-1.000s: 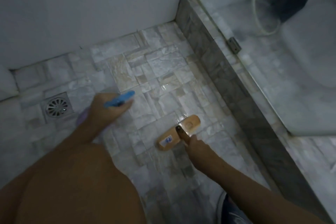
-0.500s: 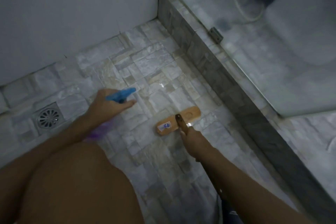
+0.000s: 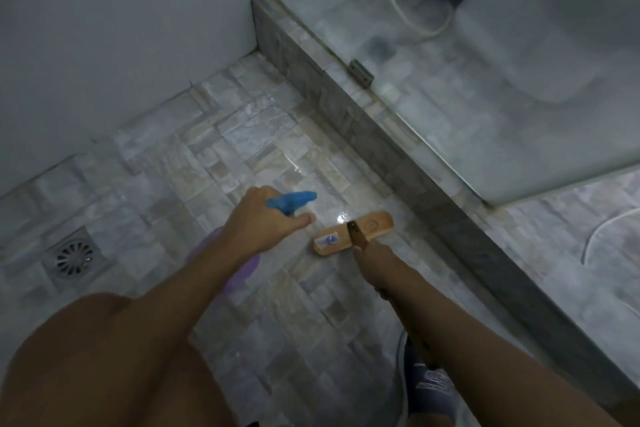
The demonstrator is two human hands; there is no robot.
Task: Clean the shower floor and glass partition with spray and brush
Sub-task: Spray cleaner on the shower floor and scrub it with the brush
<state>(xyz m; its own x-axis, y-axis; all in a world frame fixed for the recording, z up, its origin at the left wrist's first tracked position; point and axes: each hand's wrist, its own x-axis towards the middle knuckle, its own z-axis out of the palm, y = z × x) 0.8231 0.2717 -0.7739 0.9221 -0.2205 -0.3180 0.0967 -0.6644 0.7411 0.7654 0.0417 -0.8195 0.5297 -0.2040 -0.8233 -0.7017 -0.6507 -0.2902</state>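
My left hand (image 3: pixel 265 220) grips a spray bottle (image 3: pixel 292 203) with a blue trigger head and a purple body, its nozzle pointing right over the wet shower floor (image 3: pixel 214 149). A wooden scrub brush (image 3: pixel 353 234) lies head-down on the tiles just right of the nozzle. My right hand (image 3: pixel 375 258) holds the brush's dark handle near the head. The glass partition (image 3: pixel 485 97) stands on a grey stone curb (image 3: pixel 363 125) at the right, hazy and streaked.
A round metal floor drain (image 3: pixel 73 257) sits at the left. White walls close the back and left. My bare knee (image 3: pixel 104 357) fills the lower left, and a shoe (image 3: pixel 429 388) shows at the bottom. A hose and a toilet lie beyond the glass.
My left hand has carried the spray bottle to the right, closer to the brush. The brush stays near the curb, and the view has shifted left.
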